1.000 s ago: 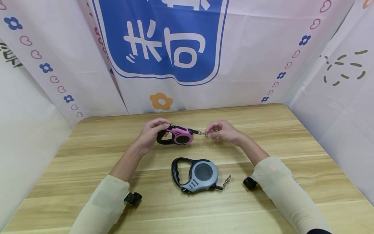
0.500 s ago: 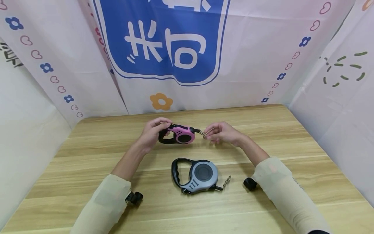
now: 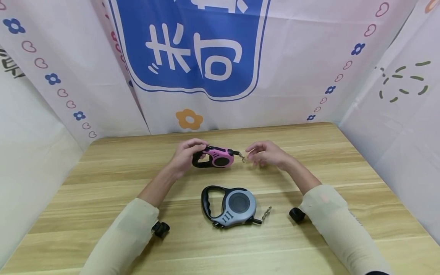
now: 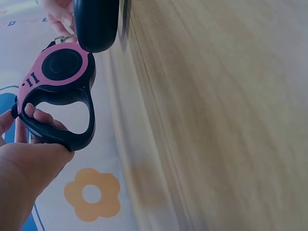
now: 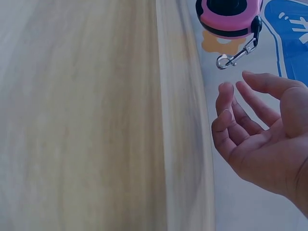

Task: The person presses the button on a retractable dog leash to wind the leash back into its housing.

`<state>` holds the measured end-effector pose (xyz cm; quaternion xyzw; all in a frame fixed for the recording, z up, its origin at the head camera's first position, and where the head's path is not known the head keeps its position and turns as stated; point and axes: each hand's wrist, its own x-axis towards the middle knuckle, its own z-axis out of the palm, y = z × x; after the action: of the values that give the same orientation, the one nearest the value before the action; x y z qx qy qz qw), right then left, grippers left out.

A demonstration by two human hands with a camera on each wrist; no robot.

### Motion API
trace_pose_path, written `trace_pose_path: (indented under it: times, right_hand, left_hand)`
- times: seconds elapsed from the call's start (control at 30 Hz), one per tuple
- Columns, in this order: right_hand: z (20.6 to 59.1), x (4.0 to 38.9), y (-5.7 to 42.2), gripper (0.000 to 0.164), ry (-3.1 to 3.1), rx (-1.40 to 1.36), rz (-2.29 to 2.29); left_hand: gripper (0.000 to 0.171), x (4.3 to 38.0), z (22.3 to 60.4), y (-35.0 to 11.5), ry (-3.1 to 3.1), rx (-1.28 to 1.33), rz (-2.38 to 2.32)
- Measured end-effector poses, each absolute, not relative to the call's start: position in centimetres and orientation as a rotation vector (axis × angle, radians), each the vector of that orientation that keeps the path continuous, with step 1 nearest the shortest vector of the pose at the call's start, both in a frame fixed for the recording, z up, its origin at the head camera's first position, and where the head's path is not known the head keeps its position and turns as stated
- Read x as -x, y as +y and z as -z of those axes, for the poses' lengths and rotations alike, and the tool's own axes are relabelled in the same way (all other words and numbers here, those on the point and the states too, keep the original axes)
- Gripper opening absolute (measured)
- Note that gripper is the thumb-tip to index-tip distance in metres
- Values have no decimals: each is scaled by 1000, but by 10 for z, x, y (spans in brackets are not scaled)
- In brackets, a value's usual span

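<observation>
My left hand (image 3: pixel 184 157) grips the black handle of a pink and black retractable leash (image 3: pixel 222 157), its fingers passing through the handle's loop in the left wrist view. The leash is held up above the table, its nose toward my right hand. From that nose hangs a metal snap hook (image 5: pixel 235 57), free of any finger. My right hand (image 5: pixel 267 125) is just beside the hook, fingers loosely bent and apart, with nothing between them. Nearer to me, a larger grey and black retractable leash (image 3: pixel 231 206) lies flat on the table, its own metal clip (image 3: pixel 266 213) pointing right.
The wooden table (image 3: pixel 86 198) ends at a white printed cloth backdrop (image 3: pixel 285 76) with a blue panel. White cloth also hangs at both sides. Black wrist cameras (image 3: pixel 160 230) sit on both cream sleeves (image 3: pixel 120 236); one dark shape blocks part of the left wrist view.
My right fingers have let go of the snap hook, which now dangles from the pink leash. My left hand has shifted slightly right with the leash. The grey leash has stayed put.
</observation>
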<state>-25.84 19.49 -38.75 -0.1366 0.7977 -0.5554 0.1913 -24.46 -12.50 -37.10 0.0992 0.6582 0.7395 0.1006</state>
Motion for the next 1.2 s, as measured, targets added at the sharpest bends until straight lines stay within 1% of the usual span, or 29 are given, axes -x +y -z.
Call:
trace_pose_path:
  times: [0.3, 0.57, 0.73, 1.2]
  right_hand:
    - [387, 258, 201, 37, 2271, 366, 1564]
    - [389, 260, 207, 36, 2283, 371, 1561]
    - [387, 260, 208, 36, 2300, 370, 1551]
    - [388, 261, 212, 38, 2288, 365, 1556]
  left_hand:
    - [22, 259, 376, -114, 1907, -231, -2226]
    - [17, 266, 379, -109, 1935, -207, -2203]
    - [21, 271, 383, -108, 1974, -245, -2155]
    - [21, 280, 390, -106, 1953, -241, -2147]
